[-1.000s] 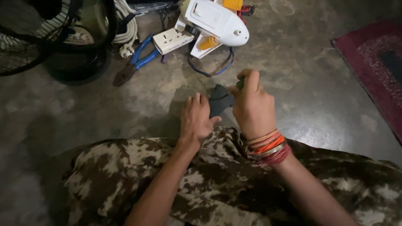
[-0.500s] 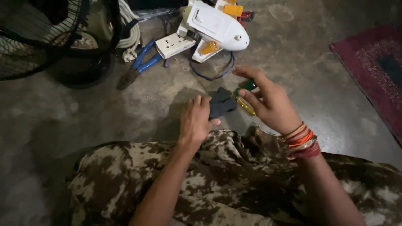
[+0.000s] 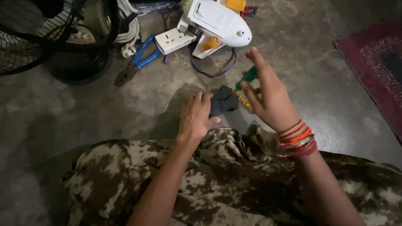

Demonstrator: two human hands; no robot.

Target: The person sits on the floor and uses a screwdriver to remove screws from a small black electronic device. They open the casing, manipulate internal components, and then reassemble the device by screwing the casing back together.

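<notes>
Just in front of the person's knees, on the concrete floor (image 3: 318, 83), lies a small dark part (image 3: 222, 101). The left hand (image 3: 195, 118) rests flat on the floor with its fingers stretched, and its fingertips touch the left edge of the dark part; it grips nothing. The right hand (image 3: 270, 98) is raised just to the right of the dark part, and it grasps a screwdriver with a green handle (image 3: 247, 78). The green handle shows between the thumb and the fingers, and a yellow-metal piece shows lower at the palm; the tip is hidden, so where it points cannot be told. Orange and red bangles (image 3: 298, 138) sit on the right wrist.

Beyond the dark part, further from the person, stands a white plastic appliance body (image 3: 217, 21) with orange parts, and a blue wire (image 3: 211, 72) curls on the floor below it. Left of the appliance lies a white socket block (image 3: 173, 40), and beside it blue-handled pliers (image 3: 136, 60). A black fan grille (image 3: 37, 42) is far left of the pliers. A dark red rug (image 3: 377, 58) lies far to the right of the dark part.
</notes>
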